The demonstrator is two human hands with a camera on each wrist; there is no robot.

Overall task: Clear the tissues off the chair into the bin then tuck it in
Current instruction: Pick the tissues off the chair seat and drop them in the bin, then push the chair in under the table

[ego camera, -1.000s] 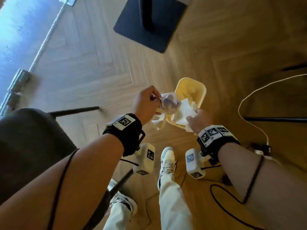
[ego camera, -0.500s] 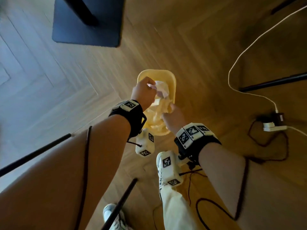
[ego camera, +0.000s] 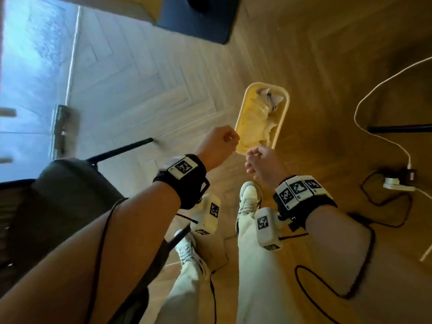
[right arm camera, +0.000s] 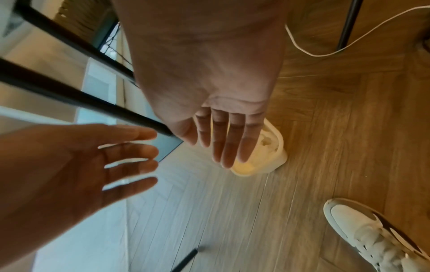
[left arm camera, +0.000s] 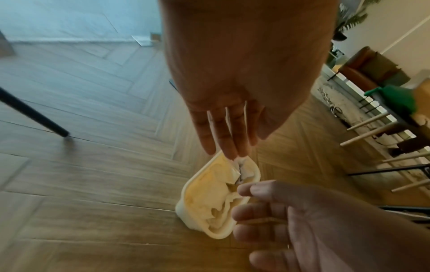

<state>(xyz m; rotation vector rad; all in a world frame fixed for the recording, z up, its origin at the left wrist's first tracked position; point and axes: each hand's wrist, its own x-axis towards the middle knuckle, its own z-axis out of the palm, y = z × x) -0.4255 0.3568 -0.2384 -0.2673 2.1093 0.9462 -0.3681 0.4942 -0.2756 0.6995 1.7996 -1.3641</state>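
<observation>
A yellow bin (ego camera: pixel 240 127) stands on the wooden floor ahead of me, with crumpled white tissues (ego camera: pixel 268 102) lying inside it. In the left wrist view the bin (left arm camera: pixel 197 200) shows the tissues (left arm camera: pixel 243 170) piled in it. My left hand (ego camera: pixel 219 148) hovers at the bin's near left rim, empty, fingers straight (left arm camera: pixel 223 139). My right hand (ego camera: pixel 259 160) is just in front of the bin's near end, also empty with fingers extended (right arm camera: pixel 229 147). The dark grey chair (ego camera: pixel 60 206) is at my left, its seat partly hidden by my left arm.
A black table base (ego camera: pixel 198 19) sits on the floor beyond the bin. A white cable (ego camera: pixel 374 94) runs to a power strip (ego camera: pixel 397 183) at right, with black cords around it. My shoes (ego camera: pixel 249 199) are below the hands. A black chair leg (ego camera: pixel 121 149) slants left.
Both hands have let go of the tissues, which now lie in the bin. The hands have drawn back from the bin and opened; the chair has come back into view.
</observation>
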